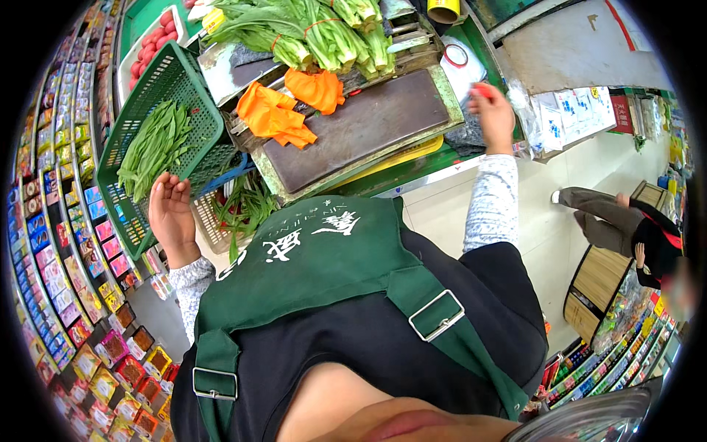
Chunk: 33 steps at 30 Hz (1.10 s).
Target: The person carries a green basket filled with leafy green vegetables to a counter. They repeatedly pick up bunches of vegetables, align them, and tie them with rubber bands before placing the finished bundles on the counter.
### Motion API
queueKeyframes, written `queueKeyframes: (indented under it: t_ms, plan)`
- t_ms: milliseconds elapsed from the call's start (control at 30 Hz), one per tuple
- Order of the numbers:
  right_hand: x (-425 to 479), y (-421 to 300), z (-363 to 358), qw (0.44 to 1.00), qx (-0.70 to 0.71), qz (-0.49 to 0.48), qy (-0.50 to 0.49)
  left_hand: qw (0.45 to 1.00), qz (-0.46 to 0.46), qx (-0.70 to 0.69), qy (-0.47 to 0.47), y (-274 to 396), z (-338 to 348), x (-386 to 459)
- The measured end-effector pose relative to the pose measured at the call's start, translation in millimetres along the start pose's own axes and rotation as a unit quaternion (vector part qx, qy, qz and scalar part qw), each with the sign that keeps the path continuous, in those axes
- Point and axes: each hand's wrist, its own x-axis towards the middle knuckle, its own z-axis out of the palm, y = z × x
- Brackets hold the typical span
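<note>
My left hand (pixel 169 212) holds nothing, its fingers loosely bent and apart, at the near rim of a green plastic basket (pixel 182 83). Loose green leaves (pixel 157 149) lie in that basket. On the right, my right hand (pixel 494 119) pinches a small red object (pixel 483 90), too blurred to name. Beside it lies white plastic (pixel 467 63) with a red ring (pixel 456 55) on it. Between my hands is a worn board with a dark top (pixel 364 132). Two orange gloves or cloths (pixel 315 90) lie at its left end. Bundles of leafy greens (pixel 331 38), tied with red-orange bands, lie behind it.
A white crate of red round produce (pixel 182 27) stands at the back left. Below the board is a beige basket (pixel 212 224) with loose leaves (pixel 248 201). Packaged-goods shelves (pixel 55 193) line the left. A person (pixel 624 224) stands in the aisle at right.
</note>
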Motion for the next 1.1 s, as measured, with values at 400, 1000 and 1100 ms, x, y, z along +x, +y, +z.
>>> queueKeyframes:
  t_ms: [400,1000,1100]
  plan:
    - [-60.1,-39.8,148.8,0.94,-0.218,-0.236,-0.117,1.0,0.0,-0.007,0.002,-7.5,-4.4,-17.1]
    - [-167.3,-129.9,212.5,0.928,0.125,-0.153,-0.315,0.924,0.017,0.297,-0.241,-35.7,99.7,-48.1]
    - [-182.8,-144.4,243.5,0.918,0.177,-0.151,-0.322,0.946,-0.007,0.23,-0.228,-41.1,110.4,-42.9]
